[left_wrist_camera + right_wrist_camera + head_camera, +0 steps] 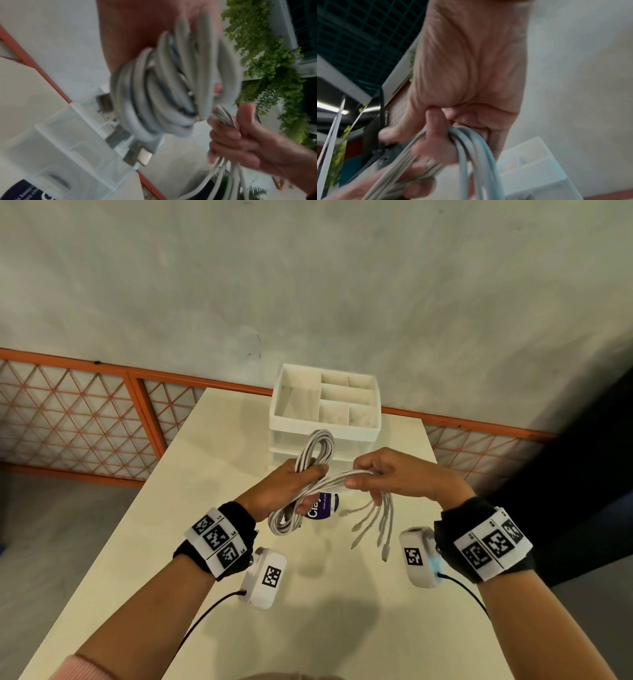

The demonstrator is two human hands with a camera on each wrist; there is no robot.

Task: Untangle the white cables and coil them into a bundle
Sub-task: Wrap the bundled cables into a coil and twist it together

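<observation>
A coil of white cables (310, 463) is held above the table by my left hand (291, 487), whose fingers curl round its middle. Loops stick out above the hand and below it (284, 522). From the coil a straight run of strands crosses right into my right hand (370, 474), which pinches it between thumb and fingers. Several loose cable ends with plugs (376, 525) hang down from that hand. In the left wrist view the coil (171, 86) fills the centre, with a plug (139, 155) dangling. The right wrist view shows the strands (467, 148) running through my curled fingers.
A white compartmented organiser box (325, 402) stands on drawers at the table's far edge, just behind the hands. A purple-labelled container (323, 506) sits on the cream table (239, 628) under the cables. An orange lattice fence (85, 419) runs behind the table.
</observation>
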